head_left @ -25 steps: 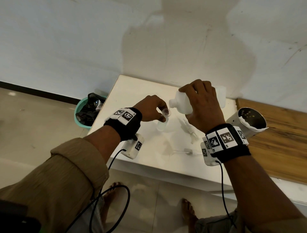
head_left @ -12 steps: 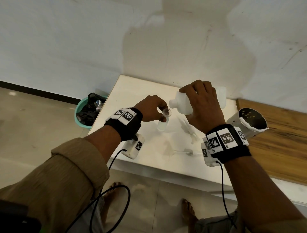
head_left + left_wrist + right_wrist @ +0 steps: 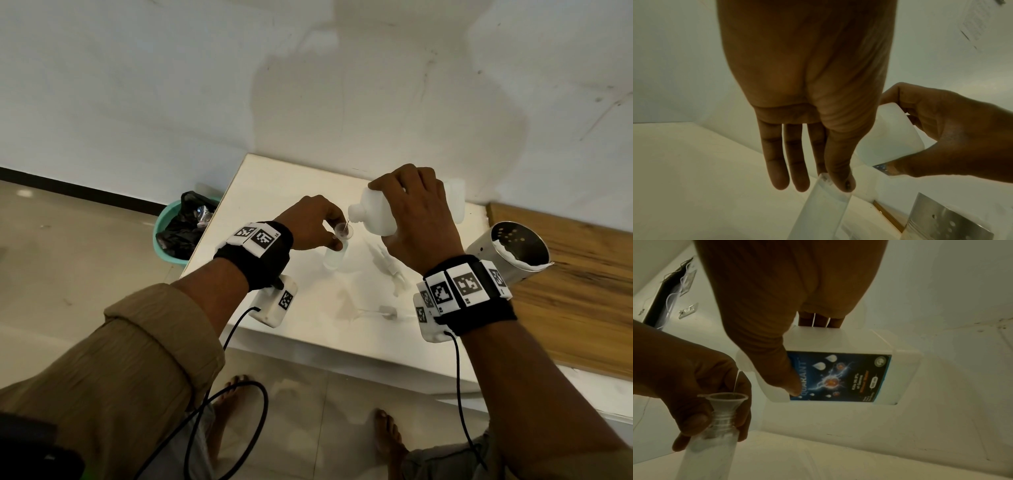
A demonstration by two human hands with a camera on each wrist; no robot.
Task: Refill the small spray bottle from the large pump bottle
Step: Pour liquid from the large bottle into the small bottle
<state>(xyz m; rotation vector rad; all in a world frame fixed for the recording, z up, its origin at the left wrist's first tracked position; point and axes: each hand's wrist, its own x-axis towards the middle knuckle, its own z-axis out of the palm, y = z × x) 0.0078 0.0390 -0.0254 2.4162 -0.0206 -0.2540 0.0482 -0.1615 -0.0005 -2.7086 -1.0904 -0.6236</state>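
White wall fills the upper half of the head view; tiled floor lower left. White desk sits mid-frame against the wall, a wooden surface adjoining it at right.

Green bin with a black liner, left of the desk on the floor. Perforated metal cylinder at right centre, on the seam between desk and wood.

Large bottle, white, pump off, tipped on its side above the desk, neck pointing frame-left. Right hand wraps it from above, thumb pressed on the blue label. Thin stream runs from the neck.

Left hand, centre frame: thumb and fingertips pinch the threaded neck of the small spray bottle; the other fingers hang straight. Bottle clear, cap off, standing just below the large bottle's mouth.

Small clear funnel seated in the spray bottle's neck, catching the stream.

White pump parts lie on the desk, lower centre; detail blurred.
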